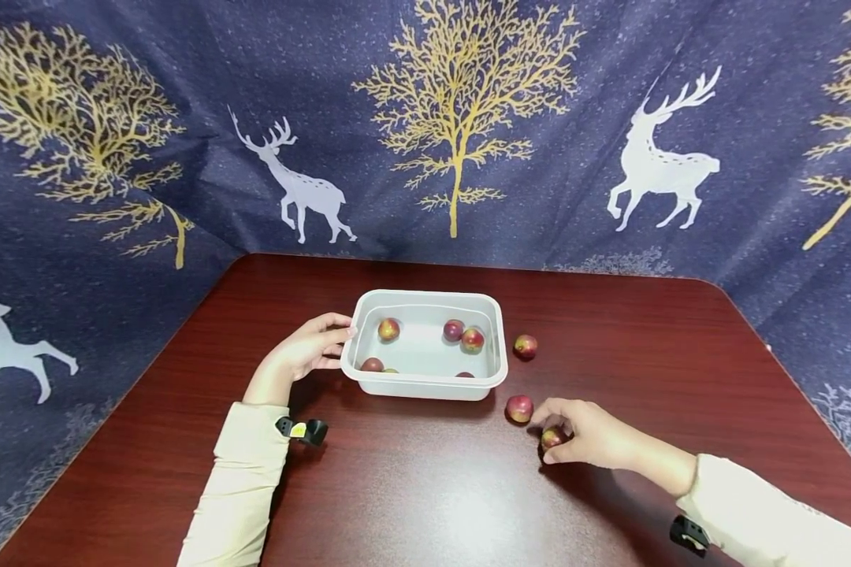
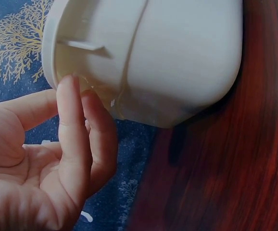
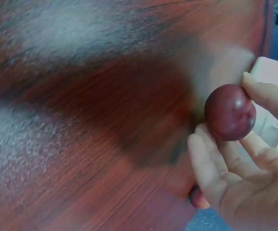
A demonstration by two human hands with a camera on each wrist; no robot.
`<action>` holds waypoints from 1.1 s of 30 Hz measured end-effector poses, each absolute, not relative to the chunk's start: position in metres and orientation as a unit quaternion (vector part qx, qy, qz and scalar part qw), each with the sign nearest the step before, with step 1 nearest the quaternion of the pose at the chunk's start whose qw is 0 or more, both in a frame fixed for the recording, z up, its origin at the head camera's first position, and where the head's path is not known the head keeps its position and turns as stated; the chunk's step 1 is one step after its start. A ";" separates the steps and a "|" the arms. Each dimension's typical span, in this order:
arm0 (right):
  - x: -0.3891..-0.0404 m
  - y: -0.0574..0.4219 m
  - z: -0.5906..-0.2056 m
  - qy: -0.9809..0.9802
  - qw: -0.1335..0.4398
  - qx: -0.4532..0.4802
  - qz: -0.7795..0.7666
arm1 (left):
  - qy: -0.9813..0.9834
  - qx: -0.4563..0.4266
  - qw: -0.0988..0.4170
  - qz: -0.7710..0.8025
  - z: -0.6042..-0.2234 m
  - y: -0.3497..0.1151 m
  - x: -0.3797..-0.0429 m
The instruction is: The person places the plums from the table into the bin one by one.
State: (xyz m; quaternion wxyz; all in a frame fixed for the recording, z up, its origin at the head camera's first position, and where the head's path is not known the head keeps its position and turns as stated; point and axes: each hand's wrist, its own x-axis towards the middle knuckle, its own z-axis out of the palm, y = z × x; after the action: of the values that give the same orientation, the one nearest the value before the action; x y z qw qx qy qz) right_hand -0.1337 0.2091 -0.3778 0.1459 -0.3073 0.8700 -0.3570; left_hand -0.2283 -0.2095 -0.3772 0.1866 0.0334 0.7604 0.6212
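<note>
A white plastic tub (image 1: 425, 387) stands on the table with several red-and-yellow plums inside, one of them a plum (image 1: 388, 329) at its left. My left hand (image 1: 310, 346) holds the tub's left rim, its fingers bent under the lip in the left wrist view. To the right of the tub, my right hand (image 1: 589, 433) pinches a dark red plum (image 3: 230, 113) between thumb and fingers. Just beyond those fingertips lies another plum (image 1: 519, 409). A further plum (image 1: 525, 346) sits beside the tub's right wall.
The glossy dark red wooden table (image 1: 397, 488) has rounded far corners. Behind it hangs a blue cloth (image 1: 539, 189) printed with golden trees and white deer. Each sleeve carries a small black wrist device, such as the left wrist camera (image 1: 315, 431).
</note>
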 end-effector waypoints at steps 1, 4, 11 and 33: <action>-0.134 0.210 -0.378 0.861 0.156 -0.303 -0.377 | 0.760 0.033 0.187 0.621 -0.377 -0.209 -0.229; -0.135 0.210 -0.377 0.830 0.197 -0.281 -0.440 | 0.761 0.033 0.186 0.621 -0.377 -0.210 -0.229; -0.134 0.210 -0.374 0.799 0.243 -0.247 -0.491 | 0.762 0.033 0.190 0.619 -0.376 -0.210 -0.228; -0.140 0.205 -0.360 0.731 0.277 -0.225 -0.581 | 0.753 0.044 0.191 0.628 -0.375 -0.209 -0.226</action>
State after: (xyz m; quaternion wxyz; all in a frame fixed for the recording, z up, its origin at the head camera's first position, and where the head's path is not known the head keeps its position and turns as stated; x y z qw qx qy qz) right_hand -0.1396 0.2045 -0.3599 0.2770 -0.2252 0.7311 -0.5814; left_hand -0.2261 -0.2086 -0.3746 0.1914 0.0436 0.7531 0.6279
